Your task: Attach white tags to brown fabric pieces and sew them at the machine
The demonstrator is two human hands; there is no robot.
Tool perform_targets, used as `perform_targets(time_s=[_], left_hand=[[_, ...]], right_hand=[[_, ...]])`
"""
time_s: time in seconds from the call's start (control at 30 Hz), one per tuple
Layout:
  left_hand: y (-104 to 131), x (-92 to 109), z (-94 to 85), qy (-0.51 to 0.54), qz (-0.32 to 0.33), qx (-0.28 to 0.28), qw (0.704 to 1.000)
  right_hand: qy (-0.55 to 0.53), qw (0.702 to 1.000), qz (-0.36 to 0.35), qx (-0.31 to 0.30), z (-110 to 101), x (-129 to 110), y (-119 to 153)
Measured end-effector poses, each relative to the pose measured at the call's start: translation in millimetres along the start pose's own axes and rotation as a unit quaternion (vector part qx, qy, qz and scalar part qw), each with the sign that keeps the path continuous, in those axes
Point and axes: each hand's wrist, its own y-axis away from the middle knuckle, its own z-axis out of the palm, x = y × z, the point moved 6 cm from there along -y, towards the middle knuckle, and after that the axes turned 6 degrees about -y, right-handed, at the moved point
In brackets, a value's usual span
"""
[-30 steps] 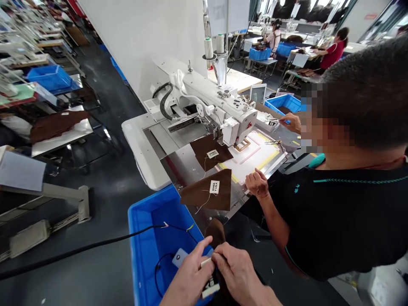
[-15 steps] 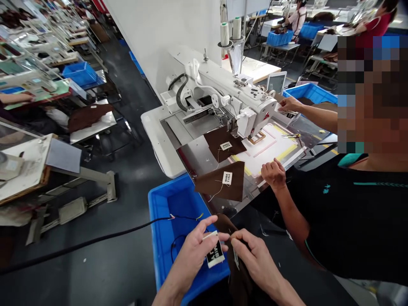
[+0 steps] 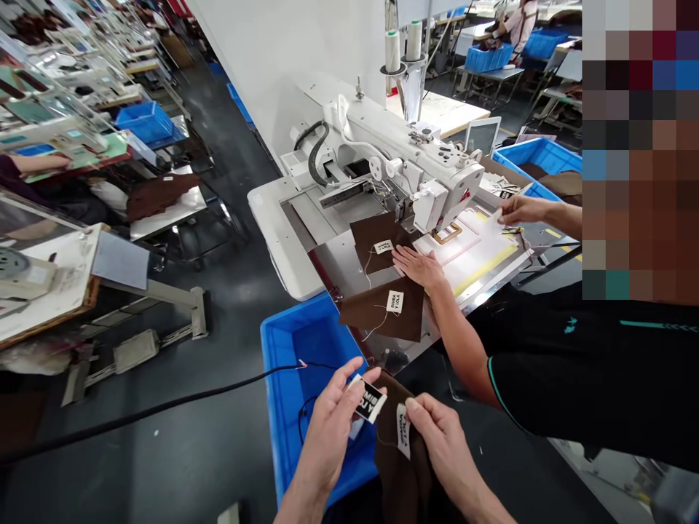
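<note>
Brown cloth (image 3: pixel 404 480) is hanging from the right hand (image 3: pixel 445 444) at the bottom of the view, partly in front of a blue bin (image 3: pixel 271 397). The right hand is pinching the cloth between thumb and fingers at the edge of a white label (image 3: pixel 403 431), which is lying against the cloth with dark lettering showing. Just beside it, the left hand (image 3: pixel 330 422) is gripping a black label (image 3: pixel 371 399) with white letters, the thumb pressing it against the fingers. Behind the left wrist, the bin is standing below the corner of a metal plate (image 3: pixel 338 255), and a black cable (image 3: pixel 164 416) is running across the floor and over the bin's side. On the plate, a nearer brown piece (image 3: pixel 365 320) is lying flat, bearing a white label with a loose thread. Beyond it, a similar brown piece (image 3: pixel 365 236) is lying, and a co-worker's near hand (image 3: pixel 420 269) is reaching to its edge with fingers extended. The co-worker's far hand (image 3: pixel 518 211) is holding something small and pale. Farther back, a white sewing machine (image 3: pixel 382 127) is standing over the plate, and two thread spools (image 3: pixel 392 52) are standing behind it.
</note>
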Motion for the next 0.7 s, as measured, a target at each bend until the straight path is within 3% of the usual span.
perform_targets(time_s=[0.13, 0.37, 0.57, 0.7], left_hand=[[-2, 3, -4.9, -0.015, -0.004, -0.005, 1.000], [-1, -1, 2.9, -0.024, 0.025, -0.027, 0.999], [-3, 1, -7.6, 0.014, 0.020, 0.021, 0.999], [-5, 4, -10.1, 0.030, 0.018, 0.017, 0.999]], right_hand=[[-0.009, 0.999, -0.002, -0.036, 6, -6, -2], [0.040, 0.997, -0.014, -0.072, 32, -16, -10], [0.011, 0.994, 0.022, -0.104, 31, -7, 0], [0.013, 0.994, 0.015, -0.107, 33, -2, 0]])
